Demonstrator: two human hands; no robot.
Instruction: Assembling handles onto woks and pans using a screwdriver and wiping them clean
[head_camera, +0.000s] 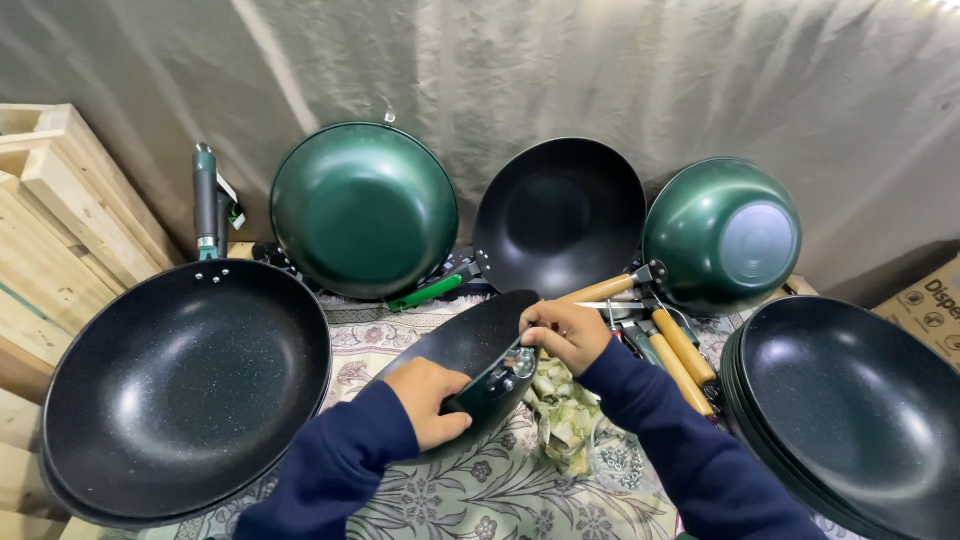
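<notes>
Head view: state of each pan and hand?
Middle pan: tilted on edge, held by both hands.
Left hand: gripping its outer wall.
Right hand: on its rim by the handle bracket.
Left black pan: tilted, inside showing.
Green pan: propped against the cloth.
Green bowl-shaped pan: bottom facing out.
Right pans: stacked.

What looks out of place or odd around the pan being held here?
Nothing looks damaged or spilled. The handleless black pan is held tilted on edge between the left hand and right hand. Loose wooden handles lie in a jumble beside it.
</notes>
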